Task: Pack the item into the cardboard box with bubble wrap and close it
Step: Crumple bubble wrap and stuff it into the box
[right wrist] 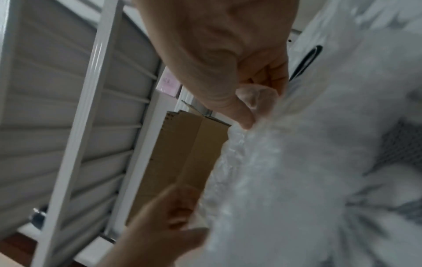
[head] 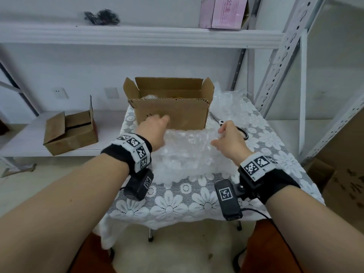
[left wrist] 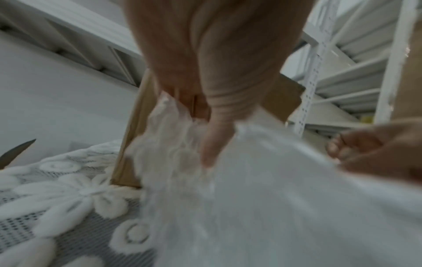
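Note:
An open cardboard box (head: 171, 112) stands at the back of the small table, flaps up, with something pale and plastic just showing inside. In front of it lies a sheet of clear bubble wrap (head: 187, 152). My left hand (head: 155, 129) pinches the sheet's far left corner, thumb on top in the left wrist view (left wrist: 210, 144). My right hand (head: 226, 137) pinches the far right corner between thumb and fingers (right wrist: 246, 115). The far edge is lifted just off the table against the box front (right wrist: 182, 148). The bubble wrap (left wrist: 262, 198) fills the lower part of the left wrist view.
A lace flower tablecloth (head: 177, 201) covers the table. More bubble wrap (head: 228, 101) is piled right of the box, with a black cable (head: 243, 133) behind my right hand. A second brown box (head: 69, 133) sits on the low shelf at left. Metal shelving (head: 275, 75) stands at right.

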Demonstrator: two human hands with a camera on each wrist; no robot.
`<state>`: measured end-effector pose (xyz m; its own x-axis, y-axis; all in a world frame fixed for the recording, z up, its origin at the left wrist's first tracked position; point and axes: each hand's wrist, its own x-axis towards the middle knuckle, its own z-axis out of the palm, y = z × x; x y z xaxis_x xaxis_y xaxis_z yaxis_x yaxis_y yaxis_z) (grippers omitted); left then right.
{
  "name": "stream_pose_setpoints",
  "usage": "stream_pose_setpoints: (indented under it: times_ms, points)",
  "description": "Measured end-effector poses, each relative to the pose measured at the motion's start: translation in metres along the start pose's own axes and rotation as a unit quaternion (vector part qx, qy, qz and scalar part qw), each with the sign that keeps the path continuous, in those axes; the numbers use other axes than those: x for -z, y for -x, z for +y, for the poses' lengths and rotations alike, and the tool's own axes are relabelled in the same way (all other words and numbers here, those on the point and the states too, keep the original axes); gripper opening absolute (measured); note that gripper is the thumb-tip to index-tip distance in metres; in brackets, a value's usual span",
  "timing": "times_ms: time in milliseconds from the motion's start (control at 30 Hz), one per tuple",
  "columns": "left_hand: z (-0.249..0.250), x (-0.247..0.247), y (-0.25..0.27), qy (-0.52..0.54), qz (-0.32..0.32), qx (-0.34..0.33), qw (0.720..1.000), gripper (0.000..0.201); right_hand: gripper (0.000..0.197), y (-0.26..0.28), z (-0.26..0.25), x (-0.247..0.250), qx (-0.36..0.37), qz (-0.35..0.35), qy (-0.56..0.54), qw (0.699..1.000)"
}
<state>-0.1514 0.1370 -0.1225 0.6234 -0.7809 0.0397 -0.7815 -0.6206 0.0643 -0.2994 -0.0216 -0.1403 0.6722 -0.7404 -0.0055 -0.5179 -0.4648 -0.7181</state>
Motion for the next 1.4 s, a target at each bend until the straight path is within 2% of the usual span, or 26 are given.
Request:
stream_pose_setpoints:
  times_ms: [67,100,133,167,200,300,367,467,600,667,733,767,800,833,900,967,1000,1033,1133,1200,1300,1400]
  points:
    - [0.002,-0.008,0.003,-0.065,0.116,-0.046,0.990,0.035,0.014,-0.004,0.004,-0.002,0.038,0.009,0.086,0.995]
    - [0.005,-0.011,0.005,-0.064,0.141,-0.076,0.985,0.029,0.009,-0.006,0.007,-0.004,0.052,0.013,0.109,0.993]
    - [0.009,-0.012,0.007,-0.025,0.132,-0.101,0.986,0.025,0.007,-0.009,0.010,-0.004,0.066,0.015,0.118,0.991]
    - [0.014,-0.012,0.011,0.038,0.093,-0.110,0.989,0.023,0.007,-0.011,0.012,-0.005,0.075,0.013,0.119,0.990]
    - [0.018,-0.011,0.014,0.097,0.027,-0.102,0.990,0.026,0.010,-0.012,0.015,-0.005,0.084,0.007,0.119,0.989]
    - [0.031,-0.007,0.022,0.176,-0.166,-0.064,0.968,0.067,0.028,-0.020,0.025,-0.005,0.089,-0.038,0.144,0.985]
    - [0.036,-0.009,0.025,0.173,-0.248,-0.050,0.952,0.086,0.038,-0.024,0.031,-0.006,0.069,-0.076,0.157,0.982]
    - [0.040,-0.017,0.023,0.117,-0.312,-0.047,0.942,0.107,0.052,-0.027,0.035,-0.009,0.023,-0.128,0.179,0.975]
    - [0.050,-0.023,0.022,0.064,-0.356,-0.040,0.931,0.112,0.060,-0.029,0.041,-0.004,-0.039,-0.146,0.266,0.952]
    - [0.053,-0.022,0.022,0.064,-0.366,-0.031,0.928,0.111,0.054,-0.025,0.038,0.000,-0.006,-0.093,0.306,0.947]
    - [0.054,-0.021,0.020,0.063,-0.371,-0.027,0.926,0.113,0.050,-0.019,0.029,0.004,0.078,-0.054,0.282,0.955]
    - [0.055,-0.021,0.019,0.061,-0.371,-0.028,0.926,0.114,0.051,-0.014,0.022,0.007,0.112,-0.090,0.253,0.957]
    - [0.055,-0.020,0.019,0.060,-0.370,-0.028,0.927,0.115,0.054,-0.011,0.015,0.009,0.133,-0.155,0.231,0.951]
    - [0.055,-0.019,0.019,0.060,-0.369,-0.028,0.927,0.115,0.061,-0.007,0.008,0.010,0.140,-0.230,0.232,0.935]
    - [0.056,-0.019,0.020,0.066,-0.367,-0.027,0.928,0.113,0.080,-0.002,-0.001,0.009,0.128,-0.353,0.281,0.883]
    - [0.056,-0.022,0.022,0.063,-0.362,-0.026,0.930,0.112,0.090,0.003,-0.001,0.004,0.118,-0.422,0.323,0.838]
    - [0.055,-0.023,0.023,0.056,-0.361,-0.025,0.931,0.113,0.085,0.004,0.000,0.000,0.116,-0.435,0.322,0.833]
    - [0.055,-0.023,0.024,0.052,-0.362,-0.025,0.931,0.113,0.074,0.003,0.003,-0.003,0.114,-0.429,0.304,0.843]
    - [0.053,-0.014,0.027,0.083,-0.371,-0.027,0.924,0.108,0.029,-0.003,0.005,-0.006,0.101,-0.352,0.204,0.908]
    - [0.051,-0.009,0.025,0.118,-0.372,-0.018,0.921,0.097,0.010,-0.006,0.000,-0.002,0.094,-0.336,0.182,0.919]
    - [0.045,-0.007,0.019,0.101,-0.320,-0.004,0.942,0.069,0.023,-0.008,-0.010,0.000,0.094,-0.339,0.189,0.917]
    - [0.036,-0.012,0.014,0.110,-0.248,0.001,0.963,0.046,0.028,-0.010,-0.013,-0.005,0.088,-0.301,0.197,0.929]
